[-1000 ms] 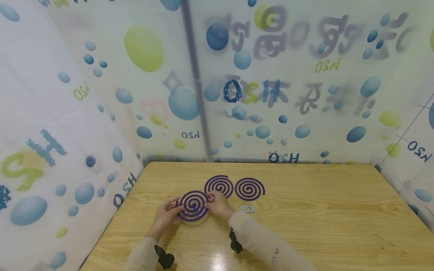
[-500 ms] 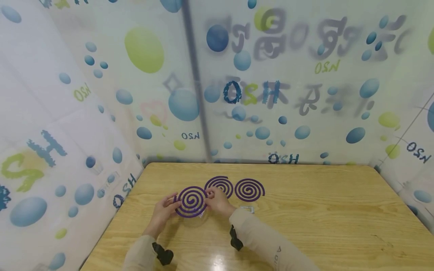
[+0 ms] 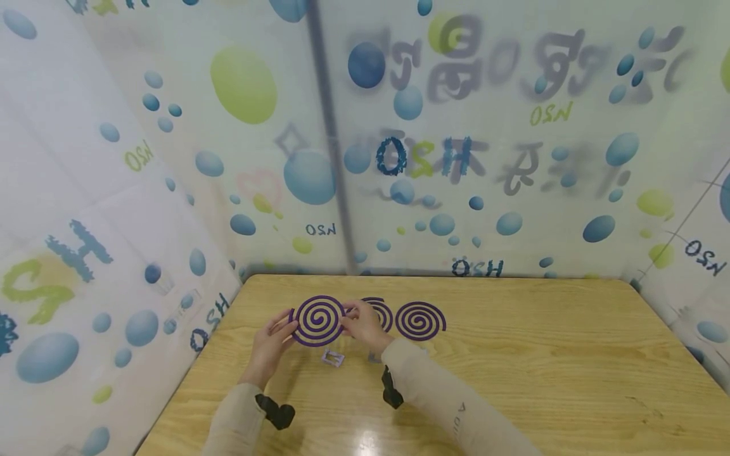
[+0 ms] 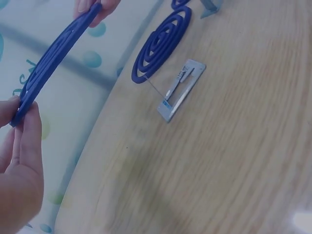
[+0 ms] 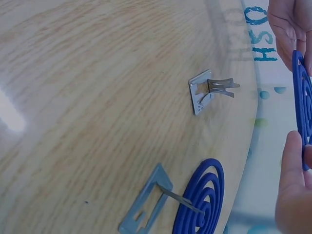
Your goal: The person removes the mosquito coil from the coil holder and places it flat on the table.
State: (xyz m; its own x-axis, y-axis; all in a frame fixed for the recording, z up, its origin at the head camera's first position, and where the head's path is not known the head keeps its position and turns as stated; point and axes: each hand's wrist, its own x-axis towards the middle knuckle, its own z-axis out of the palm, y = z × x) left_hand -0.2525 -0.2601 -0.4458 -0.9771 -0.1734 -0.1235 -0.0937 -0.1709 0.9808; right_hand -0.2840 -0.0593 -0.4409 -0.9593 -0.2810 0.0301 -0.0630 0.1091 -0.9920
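Both hands hold up a dark purple mosquito coil [image 3: 319, 320] above the table, tilted towards the head camera. My left hand [image 3: 269, 348] pinches its left edge between thumb and fingers, as the left wrist view also shows at that hand [image 4: 24, 156]. At the opposite edge my right hand [image 3: 366, 327] pinches it. Below the raised coil lies a small metal coil stand [image 3: 333, 358] with its thin prong bent up. A second coil [image 3: 383, 311] rests on the table, partly hidden behind the right hand. A third coil [image 3: 420, 321] lies to its right.
Another metal stand [image 5: 201, 92] with a raised prong appears in the right wrist view. One more stand [image 5: 144, 202] is near a coil [image 5: 207, 195] there. The wooden table [image 3: 542, 354] meets patterned walls [image 3: 513, 190] at its back and sides.
Both hands have lifted the held coil upwards and slightly away, a little to the left. The stand underneath now shows below it. The two coils on the table stay put.
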